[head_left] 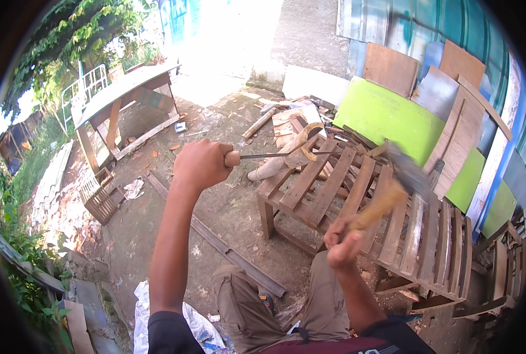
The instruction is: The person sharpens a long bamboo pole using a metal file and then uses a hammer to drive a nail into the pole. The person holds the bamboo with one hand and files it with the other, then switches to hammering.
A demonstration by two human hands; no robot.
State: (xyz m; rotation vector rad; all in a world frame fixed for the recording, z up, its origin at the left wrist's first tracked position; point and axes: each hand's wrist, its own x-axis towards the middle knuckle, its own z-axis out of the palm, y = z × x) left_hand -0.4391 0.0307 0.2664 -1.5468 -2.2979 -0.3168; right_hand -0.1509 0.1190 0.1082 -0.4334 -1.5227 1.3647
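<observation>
My left hand [199, 164] is closed round the short wooden handle of a long, thin blade-like tool [262, 156]. Its dark metal runs right, across or into the end of a pale log [275, 167]; which of the two I cannot tell. This log leans against the near left end of a slatted wooden bench [319, 207], its upper end looking split or forked. My right hand [344, 241] grips the yellowish wooden handle of a hammer [382, 207] above the bench slats. The dark hammer head is smeared by motion.
Scrap wood [292, 125] lies heaped behind the bench. A lime-green board [387, 118] and brown panels lean on the right wall. A metal channel [222, 245] crosses the ground by my knees. Farther left are a broken crate [101, 196] and a worn table [127, 88].
</observation>
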